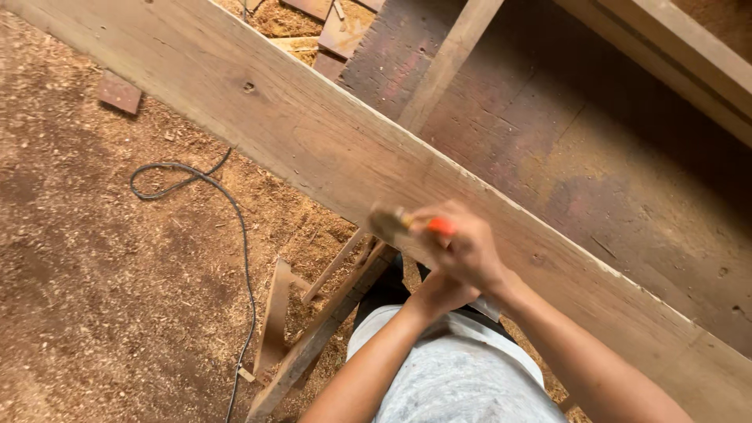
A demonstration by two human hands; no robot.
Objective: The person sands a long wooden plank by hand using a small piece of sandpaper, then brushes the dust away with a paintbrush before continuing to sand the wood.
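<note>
A long pale wooden plank (313, 141) runs diagonally from the upper left to the lower right. My right hand (462, 247) is closed around a brush with an orange handle (441, 226); its blurred bristles (386, 222) touch the plank's near edge. My left hand (439, 294) sits just under the right one, mostly hidden by it, and I cannot make out whether it holds anything.
A wooden sawhorse (313, 329) props the plank from below. A dark cable (235, 227) snakes over the sawdust-covered floor (94, 274). A broad dark board (595, 157) lies beyond the plank, with scrap wood pieces (337, 31) at the top.
</note>
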